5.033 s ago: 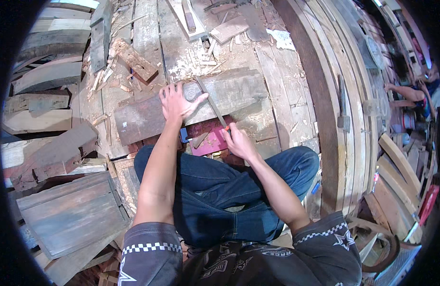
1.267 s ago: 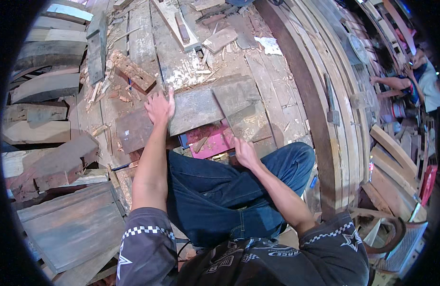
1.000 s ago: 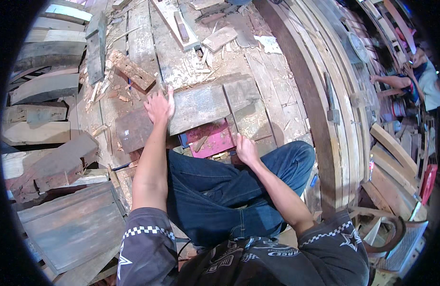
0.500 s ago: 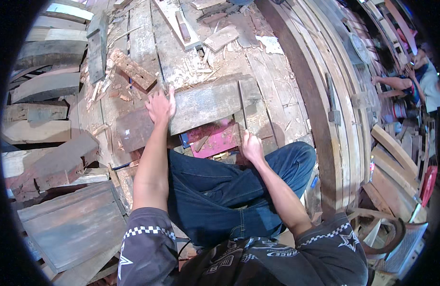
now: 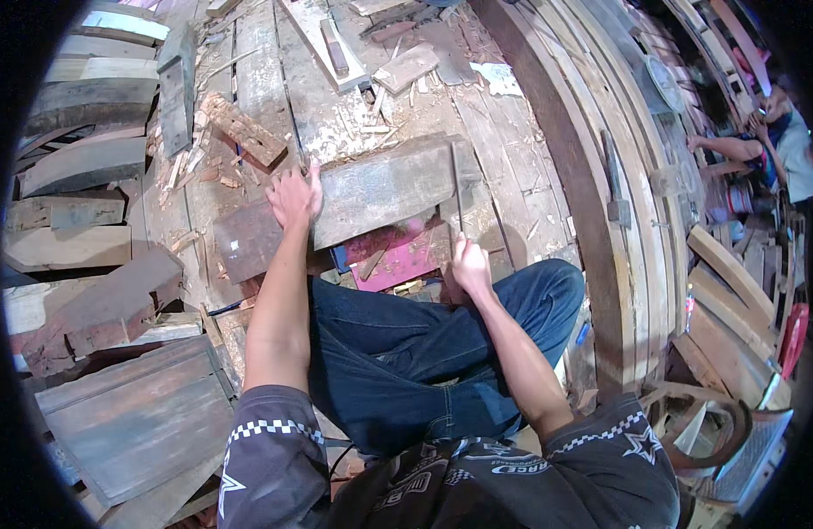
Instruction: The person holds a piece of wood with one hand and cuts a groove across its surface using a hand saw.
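A long, weathered grey-brown plank (image 5: 384, 189) lies across in front of my folded legs, its right end raised toward the far side. My left hand (image 5: 292, 198) rests palm down on it, left of the middle, thumb spread away from the fingers. Closed round the handle end of a long thin dark tool (image 5: 456, 181) is my right hand (image 5: 470, 264). The tool's narrow shaft points away from me across the plank's right end; its exact kind I cannot make out. Beneath the plank's near edge shows a pink sheet (image 5: 397, 260) with wood scraps on it.
Chips litter the board floor (image 5: 503, 167). Beyond the plank lie a chiselled wood block (image 5: 245, 128) and a short board (image 5: 409, 69). Long beams run along the right, with a hammer-like tool (image 5: 616, 189) on them. Curved timbers (image 5: 89, 172) are stacked left. Another person (image 5: 772, 145) sits far right.
My right hand has shifted slightly right, and the thin tool with it, its shaft now farther right over the plank's end. My left hand has stayed in place.
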Demonstrator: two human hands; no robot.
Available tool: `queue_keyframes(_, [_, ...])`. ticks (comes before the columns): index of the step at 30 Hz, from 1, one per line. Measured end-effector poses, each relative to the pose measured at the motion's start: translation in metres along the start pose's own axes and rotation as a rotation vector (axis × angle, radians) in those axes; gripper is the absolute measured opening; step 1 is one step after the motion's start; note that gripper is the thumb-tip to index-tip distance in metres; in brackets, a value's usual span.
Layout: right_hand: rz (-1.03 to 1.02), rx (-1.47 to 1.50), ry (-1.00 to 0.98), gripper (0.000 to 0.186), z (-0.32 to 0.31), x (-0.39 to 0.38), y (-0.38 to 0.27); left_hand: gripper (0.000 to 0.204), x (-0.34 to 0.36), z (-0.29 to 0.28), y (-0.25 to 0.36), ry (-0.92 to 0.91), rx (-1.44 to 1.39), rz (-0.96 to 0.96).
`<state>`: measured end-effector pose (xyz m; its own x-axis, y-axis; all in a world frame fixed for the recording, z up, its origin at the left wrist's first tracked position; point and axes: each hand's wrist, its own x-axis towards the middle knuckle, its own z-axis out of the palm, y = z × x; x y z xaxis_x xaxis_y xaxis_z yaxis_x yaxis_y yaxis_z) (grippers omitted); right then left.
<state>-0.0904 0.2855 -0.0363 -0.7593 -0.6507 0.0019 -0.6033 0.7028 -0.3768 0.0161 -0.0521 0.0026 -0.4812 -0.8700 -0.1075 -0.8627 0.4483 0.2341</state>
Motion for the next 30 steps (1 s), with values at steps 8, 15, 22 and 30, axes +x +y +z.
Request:
queue_keyframes(8, [-0.039, 0.164, -0.107, 0.028, 0.001, -0.005, -0.013, 0.064, 0.001, 0.001, 0.002, 0.010, -0.006, 0.010])
queue_keyframes(15, [0.242, 0.145, -0.148, 0.040, -0.021, 0.006, -0.027, 0.066, 0.001, 0.000, -0.002, 0.003, -0.009, 0.001])
queue_keyframes(22, [-0.105, -0.028, 0.154, 0.035, 0.003, -0.004, -0.003, 0.069, 0.001, 0.001, 0.003, -0.010, -0.025, -0.015])
queue_keyframes(30, [-0.061, -0.106, -0.045, 0.024, 0.019, -0.006, 0.011, 0.069, 0.002, 0.004, 0.005, 0.003, -0.020, 0.002])
